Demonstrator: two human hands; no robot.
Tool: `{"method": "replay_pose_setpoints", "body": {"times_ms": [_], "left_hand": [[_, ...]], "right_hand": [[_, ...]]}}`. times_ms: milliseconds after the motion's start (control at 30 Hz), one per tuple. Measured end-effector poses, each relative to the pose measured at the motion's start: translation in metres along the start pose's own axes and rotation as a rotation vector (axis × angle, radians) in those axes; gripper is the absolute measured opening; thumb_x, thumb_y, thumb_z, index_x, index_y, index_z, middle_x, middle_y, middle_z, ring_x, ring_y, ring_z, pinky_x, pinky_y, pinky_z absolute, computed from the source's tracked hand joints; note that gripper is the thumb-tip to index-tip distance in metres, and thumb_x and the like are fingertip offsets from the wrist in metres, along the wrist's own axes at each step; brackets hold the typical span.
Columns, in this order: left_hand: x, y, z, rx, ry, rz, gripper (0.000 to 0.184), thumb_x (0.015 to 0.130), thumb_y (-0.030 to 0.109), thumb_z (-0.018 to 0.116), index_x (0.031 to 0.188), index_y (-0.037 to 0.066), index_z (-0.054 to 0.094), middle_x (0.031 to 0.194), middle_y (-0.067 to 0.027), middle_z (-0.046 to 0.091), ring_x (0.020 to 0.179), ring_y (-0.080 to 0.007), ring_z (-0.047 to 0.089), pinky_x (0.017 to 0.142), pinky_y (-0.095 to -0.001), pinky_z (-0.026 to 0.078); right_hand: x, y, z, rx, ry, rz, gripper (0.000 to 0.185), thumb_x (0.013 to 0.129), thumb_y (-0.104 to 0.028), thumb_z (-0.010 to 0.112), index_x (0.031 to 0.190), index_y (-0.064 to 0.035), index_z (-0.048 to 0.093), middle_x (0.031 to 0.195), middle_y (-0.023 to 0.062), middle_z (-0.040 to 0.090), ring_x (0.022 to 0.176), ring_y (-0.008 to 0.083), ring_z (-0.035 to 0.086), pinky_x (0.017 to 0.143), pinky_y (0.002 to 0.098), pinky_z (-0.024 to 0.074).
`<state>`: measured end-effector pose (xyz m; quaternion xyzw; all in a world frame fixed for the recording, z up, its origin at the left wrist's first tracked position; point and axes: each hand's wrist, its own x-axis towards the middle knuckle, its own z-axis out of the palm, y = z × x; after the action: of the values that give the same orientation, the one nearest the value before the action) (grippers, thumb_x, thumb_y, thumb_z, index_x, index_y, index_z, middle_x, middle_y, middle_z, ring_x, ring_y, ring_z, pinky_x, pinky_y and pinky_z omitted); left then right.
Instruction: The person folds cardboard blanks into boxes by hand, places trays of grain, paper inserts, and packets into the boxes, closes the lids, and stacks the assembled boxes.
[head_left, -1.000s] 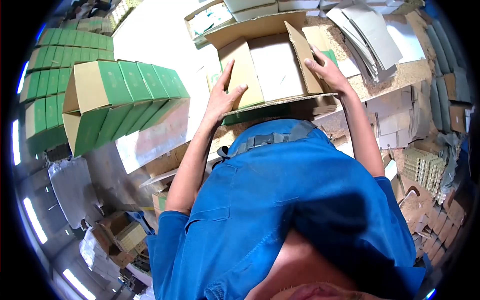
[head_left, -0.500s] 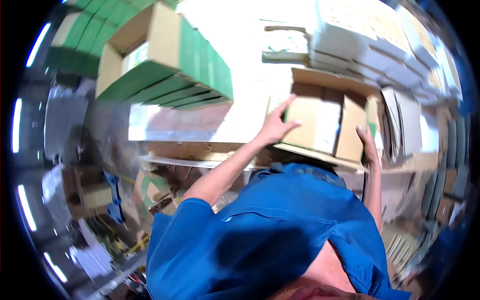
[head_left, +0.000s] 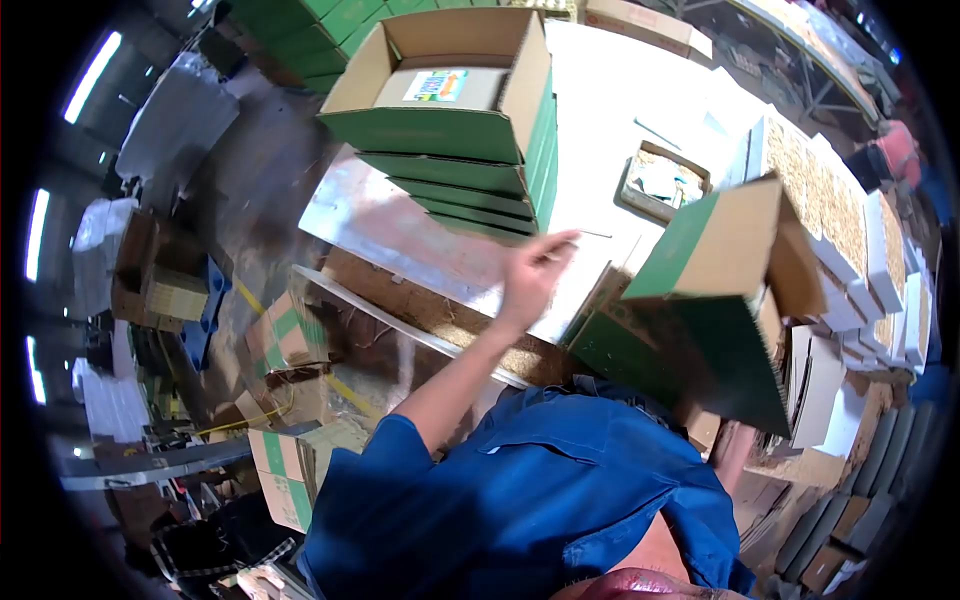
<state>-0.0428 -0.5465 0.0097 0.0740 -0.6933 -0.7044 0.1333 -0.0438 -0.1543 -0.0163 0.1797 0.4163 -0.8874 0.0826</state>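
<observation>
Head view: a green-and-tan carton (head_left: 695,325) is tilted at the near edge of the white table (head_left: 605,90). The left hand (head_left: 533,280) is positioned between carton and box stack (head_left: 450,140), fingers half-curled; its grip is blurred, indeterminable. The right hand is hidden behind the carton; its grip cannot be told.

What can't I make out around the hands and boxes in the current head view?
Head view:
Right hand: hidden behind the tilted box; only forearm shows.
Any contents of the tilted box: hidden by its walls.
Label in the top stacked box: print too small.
Left hand: finger detail blurred.
</observation>
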Motion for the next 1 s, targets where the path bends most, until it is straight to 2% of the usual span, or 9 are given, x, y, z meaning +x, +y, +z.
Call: {"method": "replay_pose_setpoints", "body": {"times_ms": [67, 167, 233, 300, 333, 400, 700, 867, 1000], "left_hand": [[0.01, 0.034, -0.054, 0.152, 0.341, 0.435, 0.018, 0.094, 0.003, 0.056, 0.108, 0.001, 0.068, 0.117, -0.0098, 0.066, 0.107, -0.0188, 0.062, 0.096, -0.0323, 0.05], [0.034, 0.1, -0.148, 0.444, 0.805, 0.786, 0.049, 0.1, 0.015, 0.05, 0.144, -0.003, 0.038, 0.134, -0.0181, 0.055, 0.123, -0.0257, 0.052, 0.108, -0.0373, 0.037], [0.065, 0.124, -0.195, 0.296, 0.712, 0.713, 0.057, 0.104, 0.033, 0.043, 0.15, 0.002, 0.031, 0.139, -0.0194, 0.052, 0.126, -0.0252, 0.05, 0.111, -0.037, 0.033], [0.098, 0.113, -0.233, 0.037, 0.347, 0.504, 0.063, 0.105, 0.049, 0.031, 0.152, 0.007, 0.03, 0.137, -0.0163, 0.055, 0.123, -0.0235, 0.053, 0.109, -0.0356, 0.035], [0.112, 0.102, -0.243, -0.123, 0.242, 0.416, 0.062, 0.104, 0.053, 0.034, 0.148, 0.01, 0.041, 0.109, -0.0039, 0.061, 0.089, -0.0104, 0.054, 0.082, -0.022, 0.041], [0.118, 0.099, -0.239, 0.137, 0.223, 0.382, 0.061, 0.102, 0.056, 0.038, 0.141, 0.01, 0.05, 0.098, 0.0011, 0.056, 0.082, -0.0068, 0.047, 0.076, -0.0195, 0.038], [0.109, 0.086, -0.239, 0.197, 0.358, 0.325, 0.058, 0.103, 0.045, 0.046, 0.137, -0.001, 0.049, 0.129, -0.0116, 0.059, 0.12, -0.0185, 0.052, 0.102, -0.0311, 0.038], [0.109, 0.089, -0.236, 0.209, 0.209, 0.392, 0.059, 0.102, 0.043, 0.048, 0.139, -0.003, 0.045, 0.131, -0.012, 0.058, 0.12, -0.0193, 0.052, 0.103, -0.0312, 0.037], [0.114, 0.084, -0.222, 0.295, 0.336, 0.378, 0.062, 0.102, 0.045, 0.048, 0.143, -0.002, 0.042, 0.137, -0.0137, 0.054, 0.125, -0.0198, 0.049, 0.107, -0.0316, 0.035]], "right_hand": [[0.01, -0.018, 0.042, -0.061, -0.114, -0.053, 0.046, 0.094, -0.036, 0.06, 0.123, 0.0002, 0.058, 0.114, 0.0121, 0.065, 0.099, 0.0228, 0.063, 0.087, 0.0356, 0.051], [0.034, -0.036, 0.122, -0.153, -0.319, -0.117, 0.045, 0.094, -0.036, 0.06, 0.122, -0.0001, 0.058, 0.114, 0.0122, 0.064, 0.098, 0.0233, 0.063, 0.086, 0.0363, 0.0516], [0.051, -0.038, 0.178, -0.199, -0.458, -0.137, 0.045, 0.094, -0.036, 0.06, 0.122, -0.0004, 0.058, 0.113, 0.0123, 0.064, 0.098, 0.0236, 0.063, 0.085, 0.0368, 0.052], [0.07, -0.034, 0.231, -0.221, -0.583, -0.14, 0.045, 0.094, -0.036, 0.061, 0.122, -0.0006, 0.058, 0.112, 0.0124, 0.064, 0.097, 0.0239, 0.064, 0.084, 0.0373, 0.0524], [0.078, -0.029, 0.258, -0.233, -0.641, -0.136, 0.045, 0.094, -0.036, 0.061, 0.122, -0.0008, 0.058, 0.112, 0.0125, 0.064, 0.097, 0.0241, 0.064, 0.083, 0.0376, 0.0526], [0.092, -0.02, 0.304, -0.245, -0.739, -0.134, 0.044, 0.094, -0.036, 0.061, 0.121, -0.001, 0.058, 0.111, 0.0126, 0.064, 0.096, 0.0244, 0.064, 0.082, 0.0381, 0.053], [0.145, 0.034, 0.429, -0.237, -0.932, -0.113, 0.043, 0.093, -0.035, 0.062, 0.12, -0.0021, 0.058, 0.109, 0.0131, 0.063, 0.094, 0.0259, 0.064, 0.078, 0.0403, 0.0548], [0.132, 0.048, 0.448, -0.262, -0.758, -0.126, 0.034, 0.092, -0.029, 0.062, 0.114, -0.002, 0.059, 0.103, 0.0124, 0.063, 0.088, 0.0247, 0.064, 0.07, 0.0396, 0.0547], [0.129, 0.074, 0.446, -0.458, -0.538, -0.183, 0.051, 0.093, -0.044, 0.059, 0.113, 0.0026, 0.057, 0.101, 0.0121, 0.063, 0.092, 0.0203, 0.06, 0.08, 0.035, 0.0494]]}}
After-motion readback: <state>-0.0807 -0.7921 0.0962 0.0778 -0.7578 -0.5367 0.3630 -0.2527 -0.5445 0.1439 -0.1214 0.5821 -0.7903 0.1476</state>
